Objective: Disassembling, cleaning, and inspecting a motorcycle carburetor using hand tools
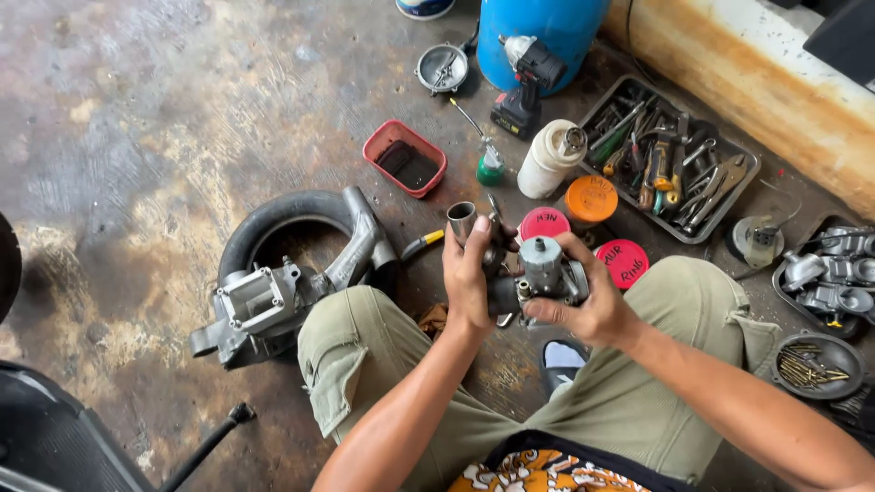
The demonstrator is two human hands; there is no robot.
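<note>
Both my hands hold a grey metal carburettor [540, 271] above my knees. My left hand [468, 278] grips its left side, where a short metal tube [462, 219] sticks up. My right hand [588, 296] wraps the right side of the body, thumb on top. I sit on a stained concrete floor in olive trousers.
A grey engine part with a black rubber duct [283, 273] lies left of my knee. Ahead are a red tray [405, 157], a white bottle [550, 158], round orange and pink lids [591, 199], a cordless drill [524, 82], a blue drum [538, 32] and a tray of hand tools [670, 164]. Metal parts [834, 273] and a dish of screws [811, 366] sit at right.
</note>
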